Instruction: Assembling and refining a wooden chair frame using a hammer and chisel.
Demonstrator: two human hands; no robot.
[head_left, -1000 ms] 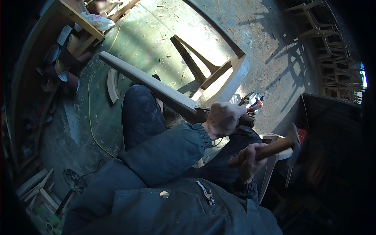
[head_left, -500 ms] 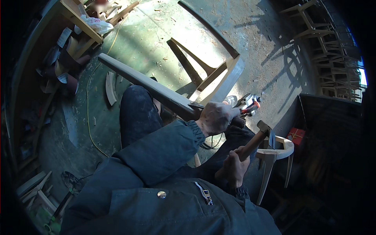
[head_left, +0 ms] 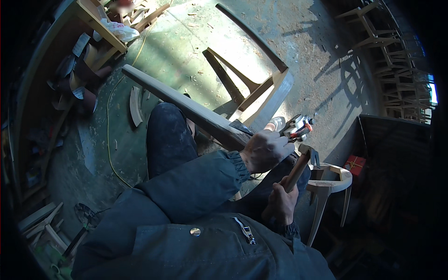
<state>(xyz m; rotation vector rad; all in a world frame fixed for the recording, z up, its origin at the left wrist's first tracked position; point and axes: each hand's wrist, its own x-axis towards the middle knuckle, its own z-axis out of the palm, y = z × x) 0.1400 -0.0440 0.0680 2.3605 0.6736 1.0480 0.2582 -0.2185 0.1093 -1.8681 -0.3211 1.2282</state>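
Observation:
My right hand [head_left: 283, 203] is wrapped round the wooden handle of a claw hammer [head_left: 298, 171], whose head is up beside my left fingers. My left hand [head_left: 266, 151] is closed at the near end of a pale wooden chair frame [head_left: 179, 101]; what its fingers pinch is hidden. The frame lies across my knees, with one long leg reaching to the far left and another part [head_left: 273, 95] running away from me. Just past my left hand is a silver metal tool with red parts [head_left: 299, 127].
A curved-top wooden stool frame [head_left: 333, 184] stands at the right, by a red box [head_left: 354, 164]. Stacked chair frames [head_left: 396, 70] line the far right. A yellow cord [head_left: 109, 135] and a curved wood piece [head_left: 135, 106] lie on the floor at left, near a wooden shelf [head_left: 100, 25].
The hammer head has swung left, closer to my left hand. My left hand has shifted slightly toward me and to the right. The whole view has moved a little.

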